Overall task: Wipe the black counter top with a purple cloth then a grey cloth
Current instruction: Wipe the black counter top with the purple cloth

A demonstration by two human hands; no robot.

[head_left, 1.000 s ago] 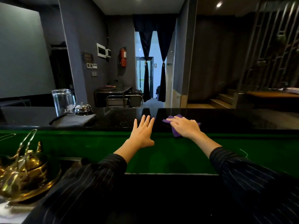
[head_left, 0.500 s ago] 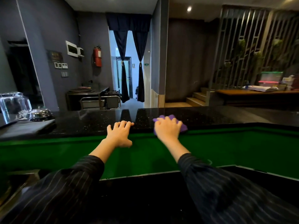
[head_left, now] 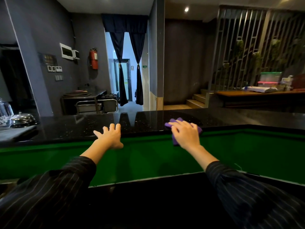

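The black speckled counter top (head_left: pixel 69 128) runs across the view above a green front panel. My right hand (head_left: pixel 185 133) presses flat on the purple cloth (head_left: pixel 177 121) at the counter's near edge, right of centre; part of the cloth hangs over the edge onto the green panel. My left hand (head_left: pixel 109 136) rests with its fingers spread on the counter's near edge, left of the cloth, holding nothing. A grey cloth (head_left: pixel 15 132) lies folded on the counter at the far left.
A metal call bell (head_left: pixel 22 119) and a clear glass jug (head_left: pixel 5 110) stand behind the grey cloth at the far left. The counter bends toward me at the right (head_left: pixel 272 124). Beyond it are a doorway with dark curtains, stairs and a wooden table.
My right hand has slid the purple cloth rightward along the counter's near edge. The view has swung right, so the jug, bell and grey cloth sit further left. My left hand stays on the edge.
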